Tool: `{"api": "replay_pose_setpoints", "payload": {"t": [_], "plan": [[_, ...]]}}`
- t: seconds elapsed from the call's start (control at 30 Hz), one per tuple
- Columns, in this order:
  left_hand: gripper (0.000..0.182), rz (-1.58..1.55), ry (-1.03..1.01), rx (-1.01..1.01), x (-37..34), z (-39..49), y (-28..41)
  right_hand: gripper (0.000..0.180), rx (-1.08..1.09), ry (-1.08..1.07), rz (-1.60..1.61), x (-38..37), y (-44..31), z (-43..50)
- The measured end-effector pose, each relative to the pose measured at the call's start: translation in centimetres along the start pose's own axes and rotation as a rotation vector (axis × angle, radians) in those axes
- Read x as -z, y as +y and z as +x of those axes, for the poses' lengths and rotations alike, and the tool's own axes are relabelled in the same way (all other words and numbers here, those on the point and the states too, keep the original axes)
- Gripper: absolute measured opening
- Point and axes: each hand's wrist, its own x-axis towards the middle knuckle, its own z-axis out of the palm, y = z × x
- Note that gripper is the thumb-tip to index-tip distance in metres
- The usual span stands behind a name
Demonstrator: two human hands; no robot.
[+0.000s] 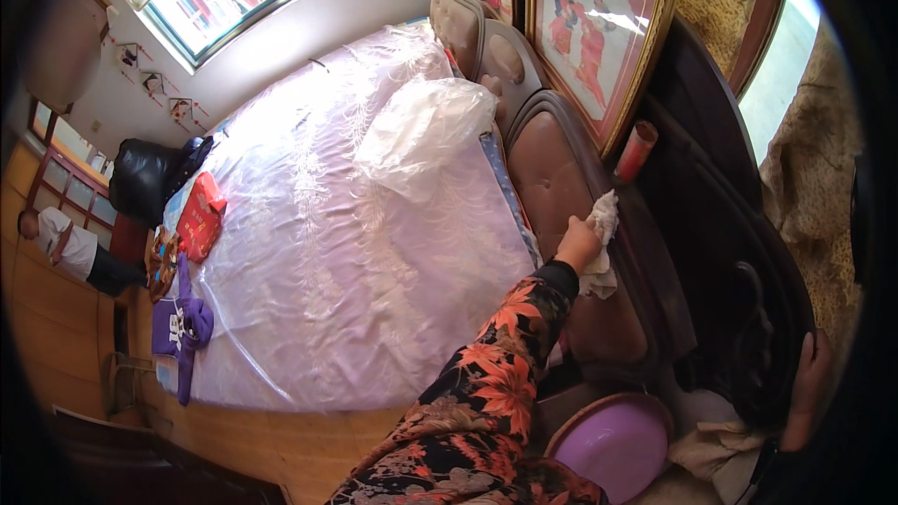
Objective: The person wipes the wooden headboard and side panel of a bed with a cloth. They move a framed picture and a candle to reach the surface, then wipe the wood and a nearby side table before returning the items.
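Note:
My left hand point(581, 244), in a black sleeve printed with orange leaves, grips a crumpled white cloth point(602, 224). The cloth lies against the dark wooden rim of a padded brown headboard point(554, 161), and part of it hangs down over the padding. At the far right, my right hand point(808, 382) rests at the edge of a dark wooden furniture piece point(708, 224); its finger pose is hard to make out. Just beyond the cloth stands a red cylinder point(636, 151). A gold-framed picture point(596, 35) leans behind the headboard.
A purple-pink basin point(614, 445) sits below my left arm. The bed point(302, 238) bears a plastic-covered lilac spread, a clear plastic bag point(428, 133), a red bag point(201, 217) and a purple garment point(179, 326). A black bag point(140, 179) and another person point(70, 245) are at far left.

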Motion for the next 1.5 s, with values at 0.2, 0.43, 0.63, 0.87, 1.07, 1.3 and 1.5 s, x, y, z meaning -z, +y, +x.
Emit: {"api": "replay_pose_setpoints", "payload": {"t": [0.2, 0.43, 0.63, 0.87, 1.07, 1.3, 1.5], "plan": [[0.03, 0.343, -0.068, -0.332, -6.4, 1.7, -5.8, 0.032, 0.057, 0.012, 0.038, -0.7, 1.8, 0.2], [0.025, 0.383, -0.041, -0.447, -6.3, -0.8, -5.3, 0.034, 0.059, 0.019, 0.015, -0.6, 1.0, 0.4], [0.015, 1.232, -0.004, -0.886, -3.4, -5.5, -2.5, 0.026, 0.029, 0.037, -0.003, 0.9, -2.4, 0.3], [0.026, 0.516, -0.24, -0.509, -3.4, -7.6, -0.9, 0.037, 0.112, 0.138, 0.074, 0.9, -3.4, 0.6], [0.028, 0.219, -0.25, -0.202, -4.7, -10.9, 1.0, 0.048, 0.125, 0.135, 0.071, 1.1, -3.2, 0.9], [0.036, 0.178, -0.176, -0.23, -6.1, -16.2, 3.2, 0.052, 0.121, 0.139, 0.059, 0.9, -2.8, 0.9], [0.036, 0.289, -0.153, -0.276, -7.3, -20.6, 5.0, 0.052, 0.122, 0.155, 0.056, 0.7, -2.7, 0.9]]}}
